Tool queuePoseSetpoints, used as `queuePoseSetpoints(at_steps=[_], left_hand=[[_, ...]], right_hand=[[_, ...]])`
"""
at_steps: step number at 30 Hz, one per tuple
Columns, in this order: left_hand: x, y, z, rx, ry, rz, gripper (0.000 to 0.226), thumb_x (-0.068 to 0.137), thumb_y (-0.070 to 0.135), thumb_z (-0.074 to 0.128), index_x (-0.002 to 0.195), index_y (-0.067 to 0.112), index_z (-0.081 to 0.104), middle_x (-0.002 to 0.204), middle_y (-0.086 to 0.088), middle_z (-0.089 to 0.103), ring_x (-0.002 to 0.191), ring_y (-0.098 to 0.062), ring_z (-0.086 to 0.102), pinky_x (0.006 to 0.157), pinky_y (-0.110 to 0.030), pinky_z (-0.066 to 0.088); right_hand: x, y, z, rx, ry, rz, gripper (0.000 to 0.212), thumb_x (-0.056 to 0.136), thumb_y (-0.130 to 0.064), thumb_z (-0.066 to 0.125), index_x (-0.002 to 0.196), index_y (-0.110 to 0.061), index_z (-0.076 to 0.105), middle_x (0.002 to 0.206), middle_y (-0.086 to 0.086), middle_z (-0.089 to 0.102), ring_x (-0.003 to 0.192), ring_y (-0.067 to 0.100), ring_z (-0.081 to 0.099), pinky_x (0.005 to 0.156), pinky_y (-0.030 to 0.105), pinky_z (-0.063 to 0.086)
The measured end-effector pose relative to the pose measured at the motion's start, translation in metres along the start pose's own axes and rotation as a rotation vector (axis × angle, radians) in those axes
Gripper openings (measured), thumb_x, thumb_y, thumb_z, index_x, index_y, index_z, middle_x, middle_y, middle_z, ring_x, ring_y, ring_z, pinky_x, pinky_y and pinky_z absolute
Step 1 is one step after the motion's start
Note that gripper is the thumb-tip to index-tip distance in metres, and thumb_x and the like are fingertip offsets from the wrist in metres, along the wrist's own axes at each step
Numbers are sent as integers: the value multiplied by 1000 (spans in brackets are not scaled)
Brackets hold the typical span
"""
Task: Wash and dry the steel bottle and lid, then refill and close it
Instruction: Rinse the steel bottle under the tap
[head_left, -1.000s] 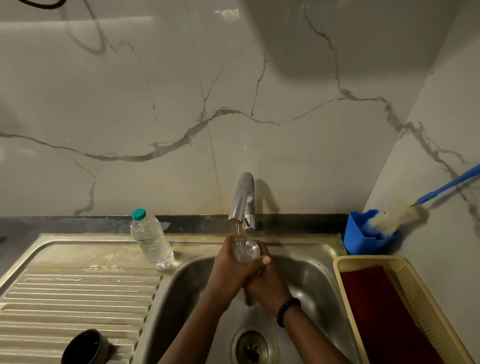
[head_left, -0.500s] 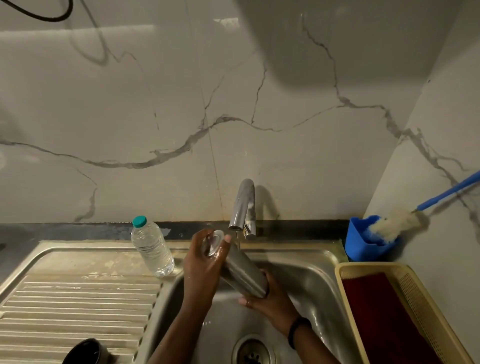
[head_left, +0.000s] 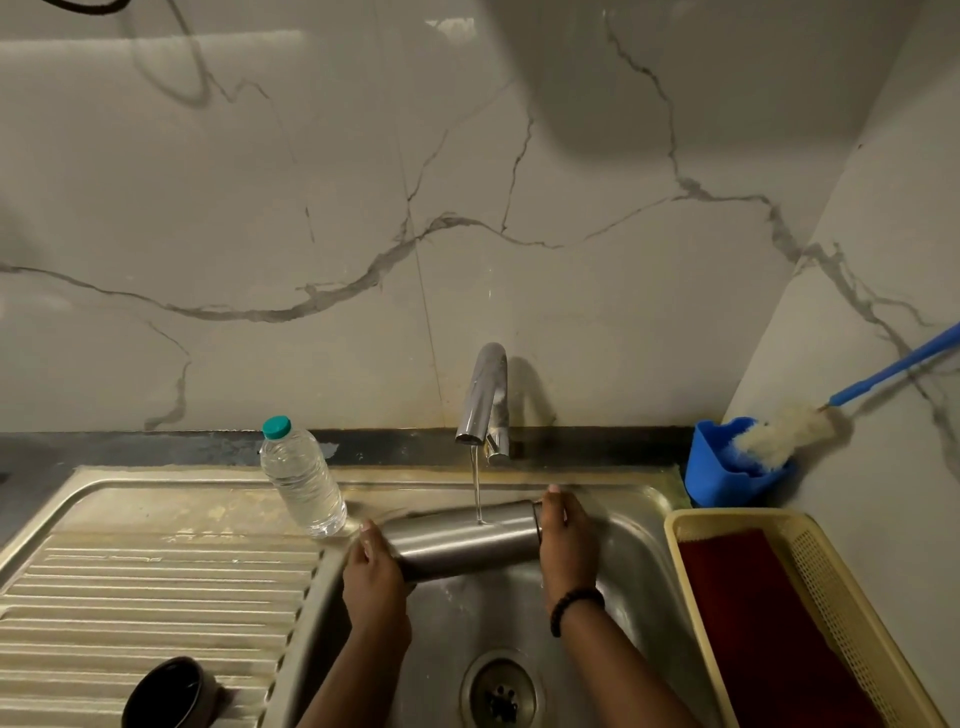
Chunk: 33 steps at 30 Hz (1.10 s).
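Under the running tap (head_left: 483, 405), steel bottle (head_left: 462, 540) sideways, both hands' fingers seemingly clamped on its ends

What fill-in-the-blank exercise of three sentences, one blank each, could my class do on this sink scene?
1. The steel bottle is held lying ____ under the tap, with the left hand and right hand at its ends.
2. The clear plastic bottle has a ____ cap.
3. The bottle brush rests in a ____ holder.

Missing words: sideways; teal; blue
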<state>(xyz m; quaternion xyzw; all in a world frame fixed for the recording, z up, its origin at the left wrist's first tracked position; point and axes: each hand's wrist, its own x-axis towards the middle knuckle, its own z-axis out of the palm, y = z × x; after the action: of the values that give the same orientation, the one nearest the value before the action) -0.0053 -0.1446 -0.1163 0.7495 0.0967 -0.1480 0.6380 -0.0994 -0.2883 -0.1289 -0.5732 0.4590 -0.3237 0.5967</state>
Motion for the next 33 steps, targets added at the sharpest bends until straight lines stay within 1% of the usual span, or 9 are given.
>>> queuePoseSetpoints(at_steps=[2,7,11,17,20,23,26,29,33], left_hand=[[3,-12,-2,121,12,-19,52,108,35,32,133,-4,55,131,-28,57,123,-42,52,99,-43,42],[4,-27,-3,490,-243,227,28,101,18,47,126,13,58,124,-16,62,103,-25,56,91,-37,44],[1,-20,13,766,-663,441,72,77,29,69,139,37,33,129,12,43,126,-15,41,103,-40,43],[-8,-16,22,524,-630,538,69,68,25,89,121,37,47,112,14,66,102,2,64,82,-15,54],[-9,-21,19,466,-571,520,60,65,20,90,115,28,56,105,10,70,98,-1,67,79,-17,56],[-6,-25,16,424,-533,486,64,61,21,92,115,29,57,102,8,72,94,0,68,78,-21,57],[-5,-25,15,424,-524,476,68,60,29,93,116,35,55,104,11,71,94,2,66,81,-24,56],[-8,-21,16,406,-520,485,64,61,28,93,112,36,54,103,12,70,93,5,64,79,-19,53],[-8,-14,19,384,-547,506,69,63,25,92,119,31,54,107,11,69,96,6,62,75,-10,49]], right_hand=[[0,-7,2,-81,8,-139,32,101,-32,44,76,-17,57,74,4,58,69,20,54,58,22,40],[4,-17,12,-292,-31,-404,17,96,-35,54,84,-26,62,88,-8,60,82,6,57,70,19,47],[-3,-19,23,-337,-110,-540,20,86,-45,58,90,-27,63,95,-9,60,87,4,58,72,20,52],[-16,-21,25,-374,-173,-531,33,73,-55,71,95,-33,61,97,-22,53,96,0,53,82,15,50],[-14,-26,19,-383,-400,-472,49,64,-62,71,102,-33,61,104,-25,51,105,-4,45,86,11,41],[-11,-29,13,-277,-522,-360,30,80,-46,72,104,-30,65,105,-19,60,103,-2,53,89,18,46],[0,-31,10,-135,-451,-256,25,92,-50,51,99,-31,67,98,-12,69,93,0,64,85,24,53],[17,-33,12,-250,-287,-294,7,96,-27,58,97,-27,64,91,-13,67,89,3,63,78,19,52],[45,-43,22,-414,-194,-373,17,96,-16,57,110,-13,66,95,-2,67,92,14,63,74,16,44]])
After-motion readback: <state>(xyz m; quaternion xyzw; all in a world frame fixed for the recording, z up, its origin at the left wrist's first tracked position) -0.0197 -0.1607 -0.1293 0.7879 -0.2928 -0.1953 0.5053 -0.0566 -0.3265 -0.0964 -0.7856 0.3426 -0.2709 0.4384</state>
